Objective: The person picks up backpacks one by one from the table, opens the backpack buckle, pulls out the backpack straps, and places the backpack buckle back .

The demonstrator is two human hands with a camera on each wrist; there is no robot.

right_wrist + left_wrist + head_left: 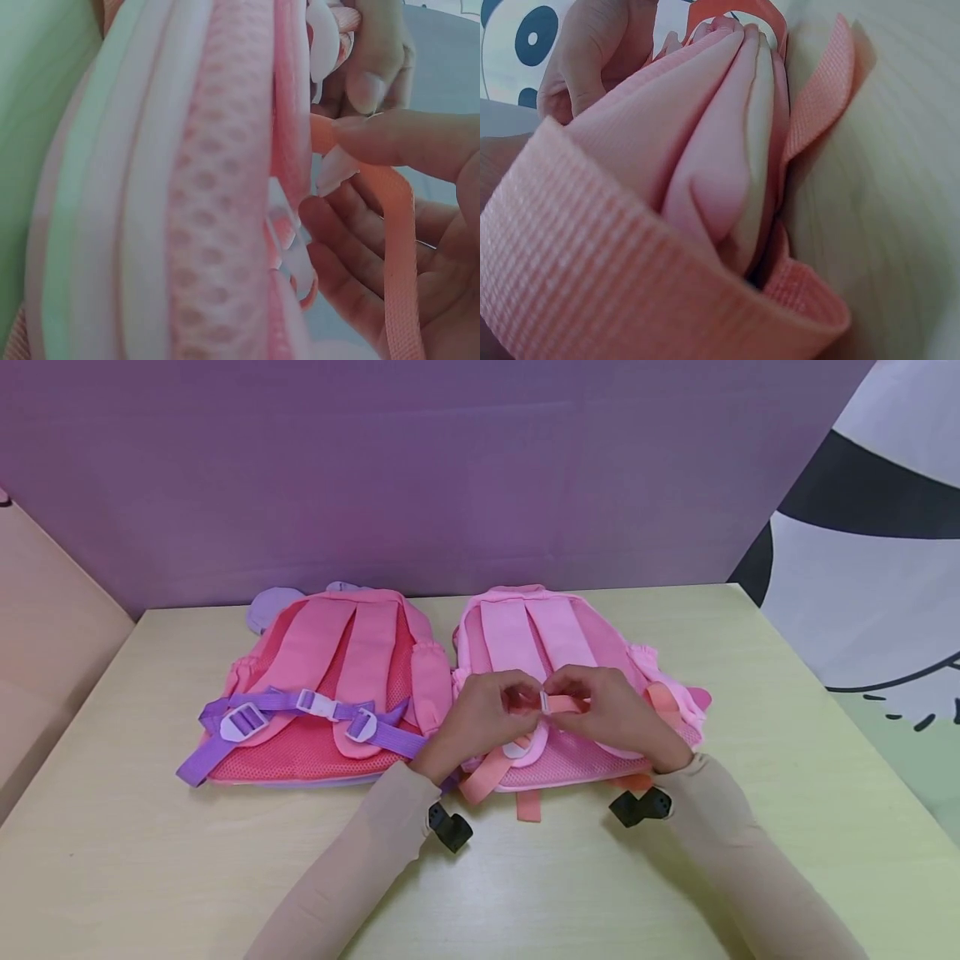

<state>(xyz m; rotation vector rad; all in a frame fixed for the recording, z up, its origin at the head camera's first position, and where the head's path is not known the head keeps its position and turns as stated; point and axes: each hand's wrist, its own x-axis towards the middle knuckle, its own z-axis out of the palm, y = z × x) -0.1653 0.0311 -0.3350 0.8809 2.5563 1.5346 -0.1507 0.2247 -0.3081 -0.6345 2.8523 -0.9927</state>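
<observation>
A pale table [150,860] carried two backpacks lying strap-side up: a coral backpack [322,693] with purple straps at nine o'clock, and just beside it at three o'clock a light pink backpack [555,643]. Over the pink one's middle, the left hand [480,714] and right hand [611,710] met, fingers curled and pinching the two halves of a white chest buckle [544,702] on its orange strap [570,704], fingertips nearly touching.
</observation>
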